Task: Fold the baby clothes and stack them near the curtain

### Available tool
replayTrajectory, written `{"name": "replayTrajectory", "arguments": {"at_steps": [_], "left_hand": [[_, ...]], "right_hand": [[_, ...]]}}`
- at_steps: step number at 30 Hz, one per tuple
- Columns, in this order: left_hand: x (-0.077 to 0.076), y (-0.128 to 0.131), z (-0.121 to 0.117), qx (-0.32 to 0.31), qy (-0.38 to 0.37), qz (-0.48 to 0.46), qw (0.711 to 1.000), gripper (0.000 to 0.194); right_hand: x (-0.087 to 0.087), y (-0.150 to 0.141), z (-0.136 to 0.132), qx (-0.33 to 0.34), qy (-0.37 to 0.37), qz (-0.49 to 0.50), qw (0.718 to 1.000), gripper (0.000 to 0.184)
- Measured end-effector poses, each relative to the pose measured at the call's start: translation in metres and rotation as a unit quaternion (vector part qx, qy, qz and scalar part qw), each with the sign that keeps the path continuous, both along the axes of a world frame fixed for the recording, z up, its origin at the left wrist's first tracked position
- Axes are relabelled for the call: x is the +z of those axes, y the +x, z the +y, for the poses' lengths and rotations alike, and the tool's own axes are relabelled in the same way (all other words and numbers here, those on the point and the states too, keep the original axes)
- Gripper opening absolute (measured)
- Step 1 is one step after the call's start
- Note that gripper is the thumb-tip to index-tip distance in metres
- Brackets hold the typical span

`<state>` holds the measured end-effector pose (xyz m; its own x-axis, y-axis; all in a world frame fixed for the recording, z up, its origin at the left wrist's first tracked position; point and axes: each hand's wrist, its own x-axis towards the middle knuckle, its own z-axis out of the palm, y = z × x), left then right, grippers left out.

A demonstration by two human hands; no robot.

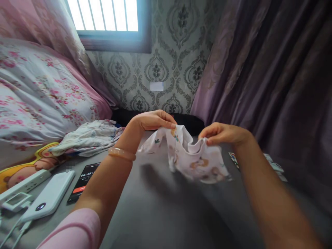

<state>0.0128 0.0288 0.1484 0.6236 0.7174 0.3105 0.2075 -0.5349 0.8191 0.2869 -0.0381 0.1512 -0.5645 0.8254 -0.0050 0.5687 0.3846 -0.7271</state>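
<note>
Between my hands hangs a small white shirt (199, 160) printed with figures, its neckline drooping in the middle and its lower part blurred. My left hand (157, 119), with a bangle (121, 154) on the wrist, pinches the cloth near one side of the neckline. On the other side, my right hand (220, 133) grips the neckline edge between thumb and fingers. The shirt is held above the grey sheet (155, 211), and a dark shadow falls below it. Its far side is hidden in the folds.
Crumpled clothes (88, 136) lie at left beside floral bedding (38, 97). Nearer are a phone (84, 181) showing a timer, a white power bank (49, 195) and a power strip (28, 185) with cables. Another small folded pile (275, 166) lies at right, beside a purple curtain (259, 86).
</note>
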Motion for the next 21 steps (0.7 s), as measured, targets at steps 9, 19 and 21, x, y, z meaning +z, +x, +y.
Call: {"name": "replayTrajectory", "arguments": {"at_steps": [9, 19, 21], "left_hand": [[-0.018, 0.007, 0.022, 0.124, 0.005, -0.048, 0.991, 0.011], [-0.018, 0.001, 0.015, 0.095, -0.094, -0.117, 0.984, 0.018], [-0.016, 0.002, 0.016, 0.124, -0.095, -0.122, 0.980, 0.015]], "right_hand": [[-0.017, -0.012, 0.020, -0.103, 0.089, 0.034, 0.990, 0.038], [-0.013, -0.010, 0.017, -0.142, 0.060, 0.091, 0.984, 0.042], [-0.011, -0.010, 0.017, -0.181, 0.083, 0.106, 0.974, 0.039]]}}
